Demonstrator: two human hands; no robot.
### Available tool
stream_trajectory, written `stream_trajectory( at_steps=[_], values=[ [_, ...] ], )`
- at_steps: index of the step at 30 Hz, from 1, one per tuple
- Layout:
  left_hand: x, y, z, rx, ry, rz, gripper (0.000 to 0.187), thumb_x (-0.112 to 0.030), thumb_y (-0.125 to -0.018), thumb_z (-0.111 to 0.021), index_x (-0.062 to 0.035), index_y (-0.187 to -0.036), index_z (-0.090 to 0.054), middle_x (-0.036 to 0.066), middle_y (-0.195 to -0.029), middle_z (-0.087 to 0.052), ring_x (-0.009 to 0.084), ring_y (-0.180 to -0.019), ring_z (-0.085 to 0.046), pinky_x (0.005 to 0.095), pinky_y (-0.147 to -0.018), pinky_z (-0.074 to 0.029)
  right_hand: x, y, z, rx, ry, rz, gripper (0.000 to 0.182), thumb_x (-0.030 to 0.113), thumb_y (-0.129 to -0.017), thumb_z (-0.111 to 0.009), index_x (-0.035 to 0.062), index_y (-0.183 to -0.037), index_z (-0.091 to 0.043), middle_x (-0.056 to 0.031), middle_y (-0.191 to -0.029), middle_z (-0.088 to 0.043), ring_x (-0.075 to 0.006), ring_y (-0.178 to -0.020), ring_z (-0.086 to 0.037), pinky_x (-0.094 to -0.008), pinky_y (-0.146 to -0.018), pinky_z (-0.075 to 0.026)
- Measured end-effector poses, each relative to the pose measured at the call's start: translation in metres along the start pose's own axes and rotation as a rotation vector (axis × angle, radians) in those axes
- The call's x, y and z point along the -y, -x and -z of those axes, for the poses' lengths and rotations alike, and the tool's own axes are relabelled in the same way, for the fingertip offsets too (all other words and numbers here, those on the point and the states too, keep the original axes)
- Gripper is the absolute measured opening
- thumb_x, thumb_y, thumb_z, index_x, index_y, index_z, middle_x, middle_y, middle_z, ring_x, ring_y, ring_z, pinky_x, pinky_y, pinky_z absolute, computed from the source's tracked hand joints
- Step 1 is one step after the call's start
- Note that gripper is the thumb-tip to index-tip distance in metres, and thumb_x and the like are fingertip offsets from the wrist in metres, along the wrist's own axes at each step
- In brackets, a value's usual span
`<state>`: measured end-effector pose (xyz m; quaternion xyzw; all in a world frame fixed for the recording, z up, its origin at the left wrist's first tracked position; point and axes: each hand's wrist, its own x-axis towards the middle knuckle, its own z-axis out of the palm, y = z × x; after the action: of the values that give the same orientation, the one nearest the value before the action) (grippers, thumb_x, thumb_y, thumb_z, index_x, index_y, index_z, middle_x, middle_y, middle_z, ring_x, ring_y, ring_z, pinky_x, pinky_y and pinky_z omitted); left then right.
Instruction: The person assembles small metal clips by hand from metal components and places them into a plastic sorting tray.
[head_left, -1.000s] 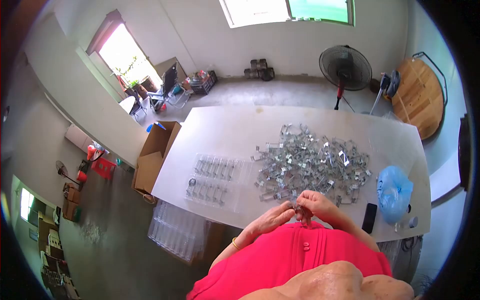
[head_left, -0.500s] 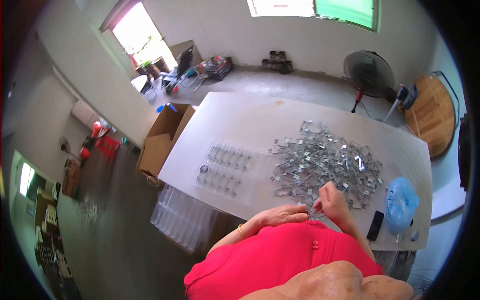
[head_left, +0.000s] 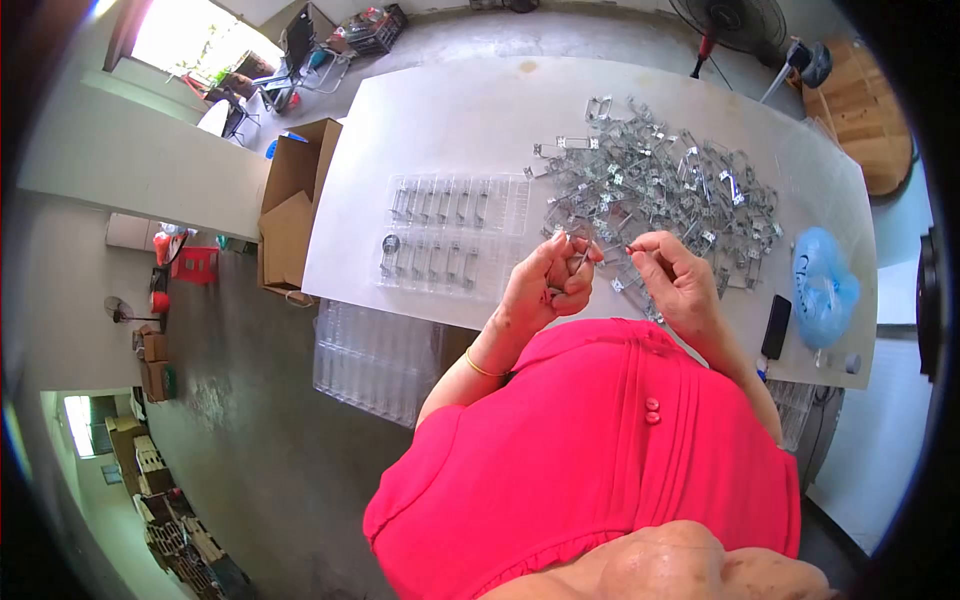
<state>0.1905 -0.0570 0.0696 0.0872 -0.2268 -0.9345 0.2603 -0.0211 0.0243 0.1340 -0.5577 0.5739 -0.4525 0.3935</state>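
Note:
My left hand (head_left: pixel 548 285), with a yellow bangle at its wrist, is closed with the fingers curled around a small metal bracket (head_left: pixel 584 254). Close by on the right, my right hand (head_left: pixel 683 286) pinches thumb and forefinger together, and whatever sits between them is too small to make out. Both hands are raised near the front edge of a loose pile of silvery metal brackets (head_left: pixel 640 170). To the left lies a clear plastic tray (head_left: pixel 512 222) with two rows of brackets in its slots. A dark round object (head_left: pixel 391 243) rests at the tray's left side.
A black phone (head_left: pixel 776 327) and a blue plastic bag (head_left: pixel 826 285) lie at the right of the white table (head_left: pixel 440 110). An open cardboard box (head_left: pixel 290 225) stands by its left edge. Stacked clear trays (head_left: pixel 370 360) sit below the near edge. A fan (head_left: pixel 735 22) stands behind.
Both hands have lifted and now show their curled fingers; the left was lying flat at the table's near edge. The camera has tilted further down.

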Motion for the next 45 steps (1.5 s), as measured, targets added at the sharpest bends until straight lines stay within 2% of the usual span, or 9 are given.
stream_trajectory(
  at_steps=[10,18,21,23,30,35,39,43,45],
  values=[
    [0.008,-0.005,-0.014,-0.119,-0.254,-0.011,0.051,-0.046,-0.106,-0.036,0.0001,-0.119,-0.054,0.001,-0.068,-0.043,0.0071,-0.047,-0.029,0.0227,-0.045,-0.025,0.004,-0.001,-0.006,-0.003,0.088,-0.008,0.008,0.011,-0.097,-0.063,0.0051,-0.103,-0.061,-0.0018,-0.068,-0.054,-0.0048,-0.062,-0.042,-0.0253,-0.054,-0.039],
    [0.034,-0.006,-0.036,-0.330,-0.716,-0.025,0.030,-0.037,-0.104,-0.046,-0.0083,-0.108,-0.057,-0.005,-0.075,-0.044,0.0045,-0.062,-0.036,0.0218,-0.053,-0.029,-0.012,0.003,0.002,0.023,0.162,0.112,0.012,0.012,-0.096,-0.063,0.0038,-0.092,-0.055,-0.0161,-0.070,-0.061,-0.0256,-0.057,-0.058,-0.0349,-0.054,-0.044],
    [0.046,-0.010,-0.037,-0.330,-0.956,-0.078,0.028,-0.035,-0.105,-0.048,-0.0076,-0.109,-0.055,-0.005,-0.077,-0.043,0.0054,-0.066,-0.035,0.0228,-0.058,-0.033,-0.016,0.005,0.010,0.097,0.060,-0.054,0.012,0.012,-0.098,-0.060,0.0038,-0.096,-0.053,-0.0106,-0.065,-0.062,-0.0164,-0.052,-0.058,-0.0325,-0.049,-0.045],
    [0.047,-0.012,-0.043,-0.281,-0.960,-0.085,0.033,-0.040,-0.105,-0.048,-0.0075,-0.109,-0.054,-0.005,-0.077,-0.042,0.0059,-0.066,-0.036,0.0237,-0.057,-0.033,-0.011,0.007,0.020,0.148,-0.071,-0.246,0.019,0.011,-0.099,-0.059,0.0028,-0.112,-0.049,-0.0070,-0.065,-0.061,-0.0127,-0.053,-0.059,-0.0297,-0.048,-0.047],
    [0.058,-0.024,-0.047,-0.159,-0.982,-0.020,0.041,-0.048,-0.105,-0.046,-0.0075,-0.110,-0.052,-0.004,-0.075,-0.043,0.0059,-0.064,-0.036,0.0245,-0.056,-0.032,-0.034,0.005,0.047,0.435,-0.302,-0.222,0.056,0.005,-0.099,-0.057,0.0062,-0.147,-0.028,-0.0098,-0.076,-0.063,-0.0151,-0.058,-0.063,-0.0300,-0.053,-0.054],
    [0.063,-0.035,-0.046,-0.262,-0.785,-0.122,0.036,-0.043,-0.105,-0.048,-0.0078,-0.113,-0.051,-0.005,-0.074,-0.042,0.0051,-0.061,-0.035,0.0238,-0.053,-0.030,-0.026,0.010,0.069,0.498,-0.189,-0.206,0.057,0.004,-0.098,-0.058,0.0041,-0.147,-0.029,-0.0101,-0.075,-0.065,-0.0155,-0.059,-0.064,-0.0297,-0.054,-0.053],
    [0.071,-0.048,-0.036,-0.333,-0.935,-0.098,0.037,-0.043,-0.104,-0.049,-0.0062,-0.105,-0.049,-0.005,-0.072,-0.044,0.0052,-0.060,-0.038,0.0248,-0.052,-0.033,-0.033,0.012,0.081,0.291,-0.147,-0.264,0.047,0.005,-0.098,-0.058,0.0017,-0.141,-0.039,-0.0089,-0.075,-0.067,-0.0132,-0.059,-0.064,-0.0285,-0.054,-0.052],
    [0.080,-0.051,-0.051,-0.334,-0.928,0.079,0.040,-0.048,-0.103,-0.050,-0.0084,-0.100,-0.047,-0.003,-0.072,-0.044,0.0055,-0.061,-0.039,0.0253,-0.051,-0.033,-0.046,0.009,0.085,0.102,0.063,0.058,0.014,0.008,-0.096,-0.064,0.0027,-0.110,-0.064,-0.0094,-0.082,-0.071,-0.0149,-0.071,-0.070,-0.0301,-0.062,-0.055],
    [0.078,-0.052,-0.054,-0.304,-0.939,0.128,0.041,-0.052,-0.102,-0.049,-0.0109,-0.104,-0.049,-0.005,-0.075,-0.042,0.0047,-0.064,-0.036,0.0233,-0.053,-0.031,-0.039,0.007,0.086,-0.024,0.351,0.517,0.011,0.008,-0.093,-0.068,0.0017,-0.101,-0.068,-0.0112,-0.089,-0.073,-0.0188,-0.082,-0.072,-0.0313,-0.071,-0.056]
  ],
)
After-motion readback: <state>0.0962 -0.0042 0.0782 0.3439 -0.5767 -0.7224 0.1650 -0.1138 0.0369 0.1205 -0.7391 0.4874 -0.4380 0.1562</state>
